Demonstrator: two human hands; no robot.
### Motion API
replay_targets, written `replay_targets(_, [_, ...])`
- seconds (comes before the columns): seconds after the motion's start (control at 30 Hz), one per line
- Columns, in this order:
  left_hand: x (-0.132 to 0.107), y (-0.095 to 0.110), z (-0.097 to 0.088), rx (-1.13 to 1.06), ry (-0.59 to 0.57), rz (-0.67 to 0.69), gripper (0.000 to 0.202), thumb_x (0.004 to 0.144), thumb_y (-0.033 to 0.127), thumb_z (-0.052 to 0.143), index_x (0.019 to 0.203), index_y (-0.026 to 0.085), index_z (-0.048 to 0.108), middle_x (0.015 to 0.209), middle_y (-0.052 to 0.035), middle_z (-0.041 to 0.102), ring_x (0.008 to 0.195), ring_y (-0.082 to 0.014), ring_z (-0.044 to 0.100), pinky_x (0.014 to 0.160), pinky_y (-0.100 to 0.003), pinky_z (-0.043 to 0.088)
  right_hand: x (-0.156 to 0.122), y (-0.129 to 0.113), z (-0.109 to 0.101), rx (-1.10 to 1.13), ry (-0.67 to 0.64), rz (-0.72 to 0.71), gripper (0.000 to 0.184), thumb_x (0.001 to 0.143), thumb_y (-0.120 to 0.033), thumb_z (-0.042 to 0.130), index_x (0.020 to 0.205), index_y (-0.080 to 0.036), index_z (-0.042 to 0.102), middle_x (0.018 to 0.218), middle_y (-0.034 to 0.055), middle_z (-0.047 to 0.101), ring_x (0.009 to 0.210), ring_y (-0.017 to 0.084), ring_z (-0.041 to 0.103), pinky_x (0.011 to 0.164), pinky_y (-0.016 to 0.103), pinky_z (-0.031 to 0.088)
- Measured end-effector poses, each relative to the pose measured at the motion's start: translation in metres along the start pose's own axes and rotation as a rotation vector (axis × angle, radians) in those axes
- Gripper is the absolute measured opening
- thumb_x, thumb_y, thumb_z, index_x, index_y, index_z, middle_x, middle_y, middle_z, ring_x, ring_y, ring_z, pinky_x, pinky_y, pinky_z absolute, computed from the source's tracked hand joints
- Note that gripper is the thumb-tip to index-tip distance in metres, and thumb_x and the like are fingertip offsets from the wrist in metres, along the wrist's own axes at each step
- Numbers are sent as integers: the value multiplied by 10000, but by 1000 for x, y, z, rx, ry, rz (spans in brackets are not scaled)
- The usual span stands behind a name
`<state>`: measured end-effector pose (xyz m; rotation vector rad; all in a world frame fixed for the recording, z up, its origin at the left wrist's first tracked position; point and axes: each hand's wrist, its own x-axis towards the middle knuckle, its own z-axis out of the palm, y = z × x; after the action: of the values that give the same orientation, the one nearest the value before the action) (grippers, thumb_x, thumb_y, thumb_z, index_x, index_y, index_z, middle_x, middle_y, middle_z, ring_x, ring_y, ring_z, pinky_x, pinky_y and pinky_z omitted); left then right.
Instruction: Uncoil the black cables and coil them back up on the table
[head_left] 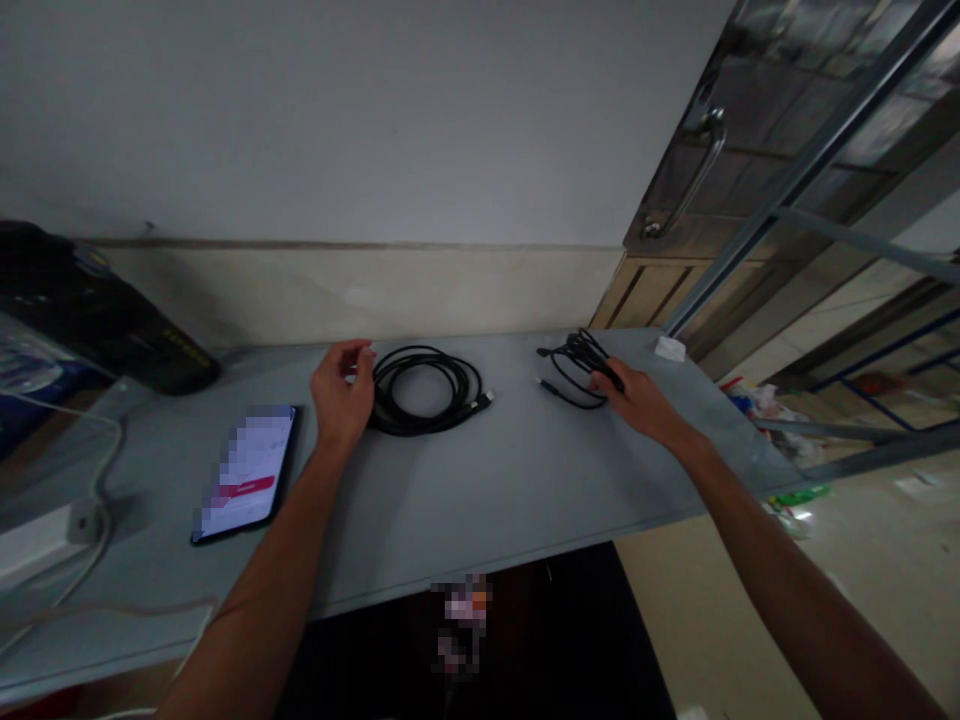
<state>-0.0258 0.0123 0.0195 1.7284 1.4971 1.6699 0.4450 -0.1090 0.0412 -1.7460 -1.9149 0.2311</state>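
Observation:
A black cable wound in a round coil (pixel 427 424) lies on the grey table, its plug ends pointing right. Just left of it, my left hand (pixel 343 395) is raised with thumb and fingertips brought together in a pinch. Whatever is between those fingertips, if anything, is too small to make out. On the right, my right hand (pixel 636 398) is closed on a second black cable (pixel 581 350), folded into a smaller bundle. One loop and the connector ends of this bundle stick out to the left, at the table surface.
A phone (pixel 244 475) with a lit screen lies left of my left forearm. Further left are a white power strip (pixel 49 545) with cords and a black cylindrical object (pixel 105 310). A small white item (pixel 670 348) sits near the right corner, beside a metal frame (pixel 750 235).

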Motion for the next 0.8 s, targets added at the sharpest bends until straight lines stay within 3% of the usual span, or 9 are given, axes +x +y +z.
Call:
replay_targets(0.17, [0,-2,0,4,-11,15,237,1008,451,681,1125,256,751,1017,-72,791,934,-265,770,890,-417,628,6,-1,-11,29,82,58,541,1056,-815,534,952,-287,596,933,108,805,872,327,773,809,442,596])
replay_targets(0.3, [0,-2,0,-2,-17,15,240,1009,466,688,1096,252,751,1024,-83,797,937,-270,774,878,-415,630,10,-2,-18,36,137,73,650,1016,-918,482,872,-289,559,865,100,774,796,295,726,751,418,574])
replay_targets(0.47, [0,1,0,5,-31,9,263,999,489,688,1095,255,760,1014,-79,804,919,-271,767,862,-419,634,15,-5,-26,138,146,105,673,1028,-914,454,896,-270,597,924,127,805,855,292,773,823,441,619])
replay_targets(0.63, [0,1,1,5,-20,5,264,990,504,685,1078,267,762,1012,-77,802,907,-273,758,862,-429,630,17,-15,-37,381,247,158,668,1005,-946,478,964,-280,513,904,103,819,770,258,807,731,412,650])
replay_targets(0.7, [0,1,1,8,-20,4,260,983,498,687,1072,267,765,1014,-77,806,907,-273,757,854,-425,631,16,-24,-47,431,334,151,660,1002,-941,502,965,-283,494,860,68,797,667,221,765,626,366,616])
replay_targets(0.8, [-1,2,2,1,-13,6,260,979,486,693,1079,257,765,1020,-80,807,920,-272,763,850,-418,633,17,-41,-72,388,505,122,603,1055,-882,485,969,-285,484,728,-16,661,492,146,588,478,301,464])
